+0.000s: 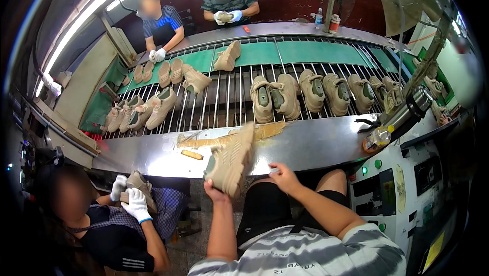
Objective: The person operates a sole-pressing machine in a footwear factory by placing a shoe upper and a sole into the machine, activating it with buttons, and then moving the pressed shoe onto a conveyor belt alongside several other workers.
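My left hand (pixel 217 192) grips a beige sneaker (pixel 232 164) by its heel end. The shoe is held up in front of the metal bench edge, tilted, with its chunky sole facing right. To the right of it, above my lap, my right hand (pixel 286 178) is closed in a pinch. A small pale piece shows at its fingertips, too small to name. A short yellow-brown bar, perhaps a tool handle (pixel 192 154), lies on the bench just left of the shoe. Behind the shoe, brown tape (pixel 267 131) covers part of the bench edge.
A rod conveyor (pixel 224 105) with a green belt (pixel 326 55) carries several beige shoes (pixel 311 91). A yellow-capped bottle (pixel 377 139) and a steel thermos (pixel 407 108) stand at right, above a control panel (pixel 379 194). A gloved co-worker (pixel 119 225) handles a shoe at left; two people sit opposite.
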A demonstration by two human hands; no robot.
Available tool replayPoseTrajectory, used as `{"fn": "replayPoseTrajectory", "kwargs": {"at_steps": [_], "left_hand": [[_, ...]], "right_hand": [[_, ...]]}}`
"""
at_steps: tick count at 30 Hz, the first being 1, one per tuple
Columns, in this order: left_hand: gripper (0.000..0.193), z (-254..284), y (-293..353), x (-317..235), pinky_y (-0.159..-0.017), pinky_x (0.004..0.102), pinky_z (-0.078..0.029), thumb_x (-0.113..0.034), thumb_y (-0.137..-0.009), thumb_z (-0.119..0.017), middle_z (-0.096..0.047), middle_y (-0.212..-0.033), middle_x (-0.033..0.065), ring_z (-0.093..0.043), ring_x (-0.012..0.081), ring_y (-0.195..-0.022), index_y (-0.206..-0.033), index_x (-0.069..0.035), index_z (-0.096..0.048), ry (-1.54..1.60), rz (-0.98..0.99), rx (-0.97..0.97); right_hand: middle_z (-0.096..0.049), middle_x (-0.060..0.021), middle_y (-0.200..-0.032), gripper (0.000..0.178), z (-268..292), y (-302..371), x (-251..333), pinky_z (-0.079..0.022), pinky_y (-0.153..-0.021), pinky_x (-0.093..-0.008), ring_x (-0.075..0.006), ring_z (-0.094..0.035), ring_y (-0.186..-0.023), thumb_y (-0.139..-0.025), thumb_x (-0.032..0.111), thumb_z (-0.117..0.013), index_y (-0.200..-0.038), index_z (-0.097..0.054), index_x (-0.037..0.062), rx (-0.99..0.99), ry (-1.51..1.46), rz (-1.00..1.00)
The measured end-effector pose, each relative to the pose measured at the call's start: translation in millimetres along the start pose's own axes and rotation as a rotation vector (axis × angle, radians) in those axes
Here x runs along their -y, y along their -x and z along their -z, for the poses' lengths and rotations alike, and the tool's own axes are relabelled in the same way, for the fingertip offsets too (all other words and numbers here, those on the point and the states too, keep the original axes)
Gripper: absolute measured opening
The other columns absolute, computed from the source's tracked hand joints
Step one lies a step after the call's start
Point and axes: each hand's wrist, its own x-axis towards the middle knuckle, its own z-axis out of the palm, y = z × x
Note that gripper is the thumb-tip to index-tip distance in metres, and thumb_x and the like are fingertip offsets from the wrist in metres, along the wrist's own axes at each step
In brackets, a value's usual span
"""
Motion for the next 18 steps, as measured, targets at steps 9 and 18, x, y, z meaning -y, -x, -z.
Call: {"fn": "replayPoseTrajectory", "kwargs": {"at_steps": [9,18], "left_hand": [[0.071,42.1,-107.4,-19.4,-0.098,0.0379,-0.043,-0.007,-0.072,-0.063,-0.055,-0.125,0.0133,-0.056,0.0256,-0.113,-0.138,0.001,-0.037,-0.633,-0.07,0.125],[0.084,12.9,-69.5,76.1,-0.106,0.0354,-0.036,-0.002,-0.068,-0.08,-0.043,-0.137,0.0169,-0.043,0.027,-0.127,-0.139,0.003,-0.037,-0.997,-0.396,0.186]], "right_hand": [[-0.063,-0.0089,-0.094,0.03,102.9,0.8,-55.4,-0.049,-0.068,-0.0311,-0.0169,-0.058,-0.065,-0.074,0.018,-0.07,-0.1,-0.065,0.0038,-0.229,0.2,-0.118],[-0.056,-0.0077,-0.076,0.015,156.6,-43.1,-88.8,-0.047,-0.061,-0.041,-0.0292,-0.057,-0.07,-0.068,0.019,-0.065,-0.073,-0.056,0.009,-0.533,0.672,0.033]]}}
